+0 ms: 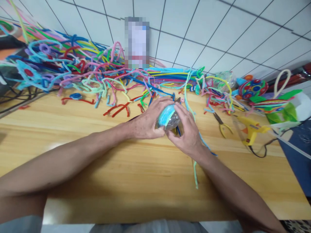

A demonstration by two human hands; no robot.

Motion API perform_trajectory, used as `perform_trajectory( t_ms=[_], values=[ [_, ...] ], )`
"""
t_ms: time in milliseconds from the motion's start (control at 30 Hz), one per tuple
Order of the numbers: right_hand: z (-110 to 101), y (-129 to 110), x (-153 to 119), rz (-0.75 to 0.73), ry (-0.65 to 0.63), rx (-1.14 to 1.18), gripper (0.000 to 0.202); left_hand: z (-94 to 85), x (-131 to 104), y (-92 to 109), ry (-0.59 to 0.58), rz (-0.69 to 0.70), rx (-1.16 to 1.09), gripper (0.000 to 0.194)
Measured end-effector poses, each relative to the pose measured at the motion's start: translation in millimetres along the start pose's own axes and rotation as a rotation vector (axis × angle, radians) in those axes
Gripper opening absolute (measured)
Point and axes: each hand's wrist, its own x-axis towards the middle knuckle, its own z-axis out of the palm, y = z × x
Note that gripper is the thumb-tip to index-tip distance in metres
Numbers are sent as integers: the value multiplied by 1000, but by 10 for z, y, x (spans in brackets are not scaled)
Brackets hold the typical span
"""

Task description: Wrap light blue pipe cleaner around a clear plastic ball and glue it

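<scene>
Between my two hands, above the wooden table, is a small rounded object. Its left part is covered in bright blue with a pale green strip along the edge, and its right part looks clear or greyish and shiny. My left hand wraps round the blue side, thumb at the bottom. On the other side, my right hand grips the greyish part with fingers at the top and thumb below. A pale green pipe cleaner passes behind my right wrist and lies on the table. Blue stems show under the hands.
Many coloured pipe cleaners are heaped along the tiled wall. Cut red pieces lie left of my hands. Yellow-handled pliers, a yellow glue gun with its cord and a colourful ball are at the right. A phone-like blurred rectangle stands upright behind.
</scene>
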Motion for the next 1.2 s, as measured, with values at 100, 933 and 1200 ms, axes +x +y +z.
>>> perform_trajectory(
  t_ms=[100, 933, 1200],
  values=[
    [8, -2, -7, 7, 21, 15, 99, 2, 4, 21, -2, 2, 6, 87],
    [-73, -3, 25, -168, 34, -186, 82, 67, -7, 69, 46, -17, 2, 92],
    [-39, 9, 10, -163, 60, -160, 84, 62, -6, 34, 37, -4, -4, 88]
  ],
)
